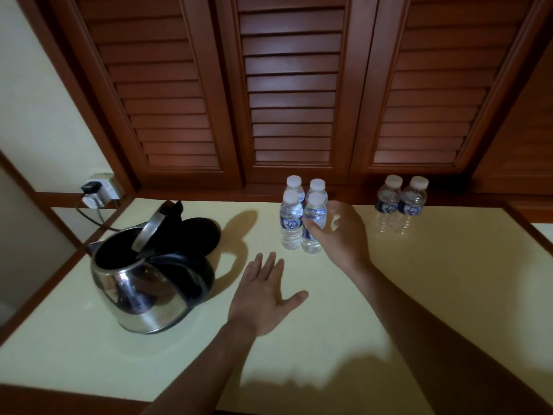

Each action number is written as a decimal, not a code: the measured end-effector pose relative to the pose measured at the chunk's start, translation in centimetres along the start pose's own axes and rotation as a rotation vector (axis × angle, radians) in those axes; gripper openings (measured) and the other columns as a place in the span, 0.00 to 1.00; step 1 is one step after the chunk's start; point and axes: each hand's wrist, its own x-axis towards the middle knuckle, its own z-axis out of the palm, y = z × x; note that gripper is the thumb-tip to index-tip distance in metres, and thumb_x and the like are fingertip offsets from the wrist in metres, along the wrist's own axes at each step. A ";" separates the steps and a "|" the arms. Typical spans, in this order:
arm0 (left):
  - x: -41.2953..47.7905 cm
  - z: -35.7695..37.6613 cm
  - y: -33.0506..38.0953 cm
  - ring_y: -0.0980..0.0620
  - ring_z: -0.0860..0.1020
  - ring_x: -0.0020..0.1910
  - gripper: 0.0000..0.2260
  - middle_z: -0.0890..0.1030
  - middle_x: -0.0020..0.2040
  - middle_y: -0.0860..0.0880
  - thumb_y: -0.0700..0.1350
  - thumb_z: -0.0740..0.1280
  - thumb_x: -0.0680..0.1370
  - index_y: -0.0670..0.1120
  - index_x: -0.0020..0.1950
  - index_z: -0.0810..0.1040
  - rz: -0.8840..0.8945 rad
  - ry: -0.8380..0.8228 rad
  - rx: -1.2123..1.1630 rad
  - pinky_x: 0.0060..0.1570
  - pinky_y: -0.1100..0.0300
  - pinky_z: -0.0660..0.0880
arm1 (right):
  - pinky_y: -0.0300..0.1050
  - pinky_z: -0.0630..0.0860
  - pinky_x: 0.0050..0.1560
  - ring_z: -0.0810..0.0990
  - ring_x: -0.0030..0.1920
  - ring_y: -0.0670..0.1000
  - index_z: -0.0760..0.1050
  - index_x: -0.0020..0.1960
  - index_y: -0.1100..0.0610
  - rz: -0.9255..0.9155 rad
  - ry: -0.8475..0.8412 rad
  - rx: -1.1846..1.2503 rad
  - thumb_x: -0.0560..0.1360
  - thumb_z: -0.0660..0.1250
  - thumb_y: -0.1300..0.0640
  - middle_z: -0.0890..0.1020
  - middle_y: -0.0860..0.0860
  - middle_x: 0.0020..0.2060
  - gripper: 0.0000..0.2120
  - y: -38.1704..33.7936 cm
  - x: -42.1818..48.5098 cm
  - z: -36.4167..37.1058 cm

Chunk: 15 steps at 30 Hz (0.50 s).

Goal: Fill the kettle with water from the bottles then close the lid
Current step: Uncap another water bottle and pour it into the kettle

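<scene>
Kettle: steel kettle [143,295] stands on the pale table [419,295], at 9 o'clock from the left hand, handle toward that hand.
Lid: lid [151,232] is tipped up, mouth open, inside dark.
Base: black base [200,235] sits just behind the kettle, at 1 o'clock from it.
Bottles: four capped bottles [291,223] are packed together at 12 o'clock from the left hand; two more bottles [401,202] stand well apart at 2 o'clock.
Left hand: left hand [266,292] is flat, fingers straight and spread, holding nothing.
Right hand: right hand [344,235] is at the near-right bottle [314,214]; thumb lies across its front, fingers curled beside it; a closed grip cannot be told.
Hands: apart.
</scene>
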 end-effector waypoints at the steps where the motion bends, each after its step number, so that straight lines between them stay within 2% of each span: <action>1: -0.1 0.0 0.0 0.51 0.37 0.81 0.44 0.45 0.84 0.53 0.76 0.49 0.75 0.50 0.83 0.50 0.000 0.002 -0.002 0.80 0.53 0.38 | 0.50 0.77 0.48 0.78 0.48 0.47 0.76 0.51 0.47 0.018 -0.003 0.002 0.69 0.75 0.43 0.79 0.42 0.46 0.15 -0.1 0.1 0.3; 5: 0.0 0.0 -0.2 0.51 0.36 0.81 0.44 0.44 0.84 0.53 0.76 0.48 0.75 0.50 0.83 0.49 0.004 0.002 -0.006 0.80 0.52 0.39 | 0.50 0.77 0.47 0.78 0.47 0.48 0.74 0.51 0.49 0.084 -0.006 -0.004 0.69 0.74 0.43 0.79 0.43 0.45 0.16 -0.2 0.0 1.3; 10: 0.1 0.3 -0.2 0.51 0.37 0.81 0.45 0.46 0.84 0.52 0.77 0.49 0.74 0.50 0.83 0.51 0.003 0.016 -0.024 0.80 0.52 0.40 | 0.43 0.75 0.45 0.81 0.44 0.46 0.73 0.53 0.52 0.151 -0.048 0.015 0.68 0.76 0.47 0.82 0.44 0.44 0.19 -0.9 -0.6 0.9; 15: 0.2 0.0 -0.3 0.53 0.40 0.82 0.46 0.51 0.83 0.55 0.78 0.56 0.71 0.52 0.82 0.55 -0.002 0.029 -0.132 0.80 0.55 0.43 | 0.39 0.76 0.43 0.81 0.42 0.44 0.72 0.54 0.52 0.151 -0.058 -0.041 0.66 0.78 0.46 0.82 0.44 0.44 0.23 -1.4 -2.5 -0.6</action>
